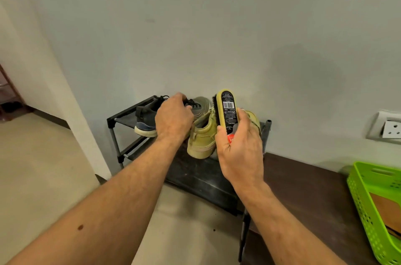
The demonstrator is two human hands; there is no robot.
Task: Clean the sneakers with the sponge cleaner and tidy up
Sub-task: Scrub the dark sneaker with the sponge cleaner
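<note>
Two bare arms reach forward over the floor. The right hand [239, 147] is curled around the bottom end of a yellow shoe brush [227, 112] and holds it standing up. This looks like the cleaner for the job, though no sponge shows. Dark bristles stick out on its left side. The left hand [173, 118] is a little farther away. Its fingers are bent around the laces of a dark gray sneaker [147, 119] with a pale sole.

Both shoes sit on the top of a small black shoe rack [121, 117] against the wall. Just right of the gray sneaker is a yellow-green sneaker [201, 136], tipped with its heel toward the camera. The brush is in front of it, and I cannot tell if they touch. Off to the right, a green basket [368, 195] sits on a dark brown worktop [303, 188].

What could go wrong? The sneakers are close together on a thin shelf. If the left hand pulls the gray sneaker by the laces, it could bump the yellow-green one off the rack. The brush is held only at its end, so a hard scrub could twist it loose.

The brush has a black label with a barcode and tiny white words. They are too small to read. A red patch shows near the thumb, partly hidden.
</note>
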